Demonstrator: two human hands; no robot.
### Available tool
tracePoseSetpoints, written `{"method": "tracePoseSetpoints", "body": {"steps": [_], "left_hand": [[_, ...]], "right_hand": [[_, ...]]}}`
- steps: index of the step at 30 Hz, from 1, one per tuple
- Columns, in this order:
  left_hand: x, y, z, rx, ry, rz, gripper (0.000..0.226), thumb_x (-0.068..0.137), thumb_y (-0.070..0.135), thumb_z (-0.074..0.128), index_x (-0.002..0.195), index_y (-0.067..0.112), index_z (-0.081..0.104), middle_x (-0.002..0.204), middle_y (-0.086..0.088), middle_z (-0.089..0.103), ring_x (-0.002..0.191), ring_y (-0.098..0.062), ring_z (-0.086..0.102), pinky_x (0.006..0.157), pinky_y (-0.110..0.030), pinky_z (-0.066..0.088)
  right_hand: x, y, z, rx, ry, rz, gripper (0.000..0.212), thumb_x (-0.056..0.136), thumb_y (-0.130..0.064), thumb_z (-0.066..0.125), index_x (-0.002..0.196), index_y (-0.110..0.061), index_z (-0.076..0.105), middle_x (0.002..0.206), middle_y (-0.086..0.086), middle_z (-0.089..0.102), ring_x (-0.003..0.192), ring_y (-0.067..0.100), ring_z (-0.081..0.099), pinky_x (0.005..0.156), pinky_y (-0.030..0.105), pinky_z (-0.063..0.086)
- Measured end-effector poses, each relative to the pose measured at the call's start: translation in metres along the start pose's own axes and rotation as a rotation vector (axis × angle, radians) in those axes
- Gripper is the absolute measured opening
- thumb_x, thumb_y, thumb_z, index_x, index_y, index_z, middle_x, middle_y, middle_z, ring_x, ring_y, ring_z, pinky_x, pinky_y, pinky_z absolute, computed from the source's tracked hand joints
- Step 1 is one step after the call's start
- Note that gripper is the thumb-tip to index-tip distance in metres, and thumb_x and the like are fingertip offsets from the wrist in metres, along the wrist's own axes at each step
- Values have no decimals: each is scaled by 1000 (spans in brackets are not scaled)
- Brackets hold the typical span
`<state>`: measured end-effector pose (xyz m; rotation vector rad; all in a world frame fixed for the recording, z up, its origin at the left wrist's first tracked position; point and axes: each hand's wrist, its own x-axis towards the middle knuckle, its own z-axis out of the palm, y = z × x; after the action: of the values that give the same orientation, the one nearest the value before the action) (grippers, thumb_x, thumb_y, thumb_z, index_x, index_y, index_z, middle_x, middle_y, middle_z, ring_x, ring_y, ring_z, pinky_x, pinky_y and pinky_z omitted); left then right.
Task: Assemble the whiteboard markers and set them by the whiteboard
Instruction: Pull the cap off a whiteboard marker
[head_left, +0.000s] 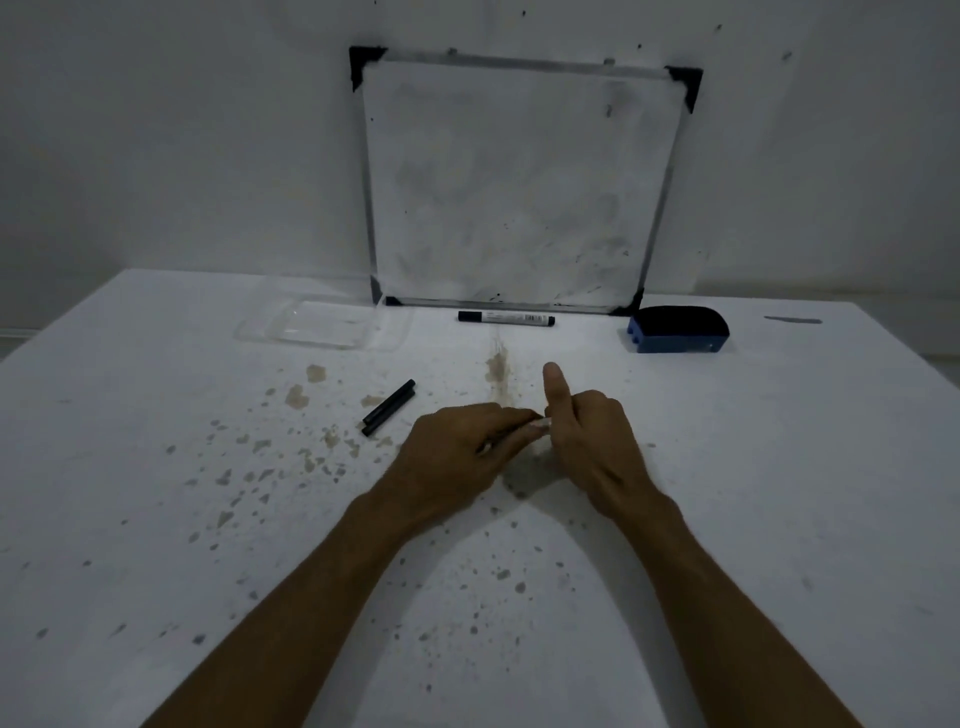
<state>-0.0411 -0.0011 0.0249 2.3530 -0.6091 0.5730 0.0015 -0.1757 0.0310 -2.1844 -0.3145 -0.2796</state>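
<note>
Between our fingertips, mid-table, sits a marker part (537, 427), pale, mostly hidden; can't tell which piece it is. Our left hand (457, 457) is curled, fingers pinching one end of it. Our right hand (592, 441) is clenched around the other end, thumb sticking straight up. Both hands meet just above the table (779, 467), which is white and speckled with brownish stains. Just left of our left hand lie two black caps (388, 407), side by side, touching, angled diagonally. Further back, one assembled marker (506, 318) lies flat just in front of the whiteboard (519, 182), parallel to its bottom edge. Whiteboard leans upright against the wall, smudged. Blue eraser (678, 330) sits near its right bottom corner. Clear plastic tray (322, 327) sits by its left bottom corner.
</note>
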Motion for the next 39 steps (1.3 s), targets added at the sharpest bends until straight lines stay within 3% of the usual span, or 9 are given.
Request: {"method": "tracePoseSetpoints", "body": {"steps": [7,9,12,15,18,20,27,35,39], "left_hand": [[5,-5,8,172,245,205,29,96,35,75,121,21,80,91,0,79,68,-12,68,60,-30,56],[7,-4,3,9,139,108,32,98,42,70,123,25,79,89,11,78,68,-1,65,63,-24,56],[5,-10,-11,-393,-222,-254,44,91,64,65,120,34,78,79,30,75,63,12,66,59,-7,50],[-5,-12,-12,-455,-260,-305,44,92,67,61,119,37,79,77,33,74,66,13,67,59,-4,47],[-7,-7,-7,-185,5,-160,41,97,56,63,125,30,77,101,20,80,88,5,73,75,-20,60],[-5,-6,-4,34,111,-17,39,100,53,59,127,30,76,97,7,81,78,-1,69,67,-27,60],[1,2,9,279,231,198,30,101,40,66,120,21,80,81,1,76,61,-17,68,50,-26,50],[-3,-5,9,-58,87,8,38,99,47,65,124,21,78,98,1,84,75,-12,76,67,-34,63],[-8,-11,2,-293,31,-191,34,98,43,70,123,22,77,108,10,81,91,2,76,77,-13,60]], "right_hand": [[11,1,3,14,-47,316,52,107,-44,37,73,-12,59,66,2,56,62,14,53,65,30,40],[5,-2,3,12,-3,231,44,109,-33,39,75,-11,58,65,1,54,60,12,51,58,29,42],[-11,-4,0,116,34,-83,58,107,-26,43,59,2,60,51,16,57,45,31,52,48,41,45],[-15,-6,1,102,6,-170,71,105,-45,38,48,-6,54,41,6,49,36,18,43,42,32,37],[-8,-12,2,29,-52,16,68,94,-65,31,47,-18,46,44,-4,42,42,10,40,51,22,37],[-4,-10,2,19,-94,128,70,97,-64,33,55,-12,52,51,2,47,50,15,45,57,30,40],[7,-6,-1,178,-17,303,47,104,-24,43,57,-17,44,61,4,44,56,13,39,54,24,31],[-8,-1,9,167,32,217,49,105,-17,46,56,-16,47,53,0,43,50,10,39,51,23,34],[0,4,-8,167,108,221,48,106,-11,44,59,-22,43,55,-4,41,49,5,37,46,11,39]]}}
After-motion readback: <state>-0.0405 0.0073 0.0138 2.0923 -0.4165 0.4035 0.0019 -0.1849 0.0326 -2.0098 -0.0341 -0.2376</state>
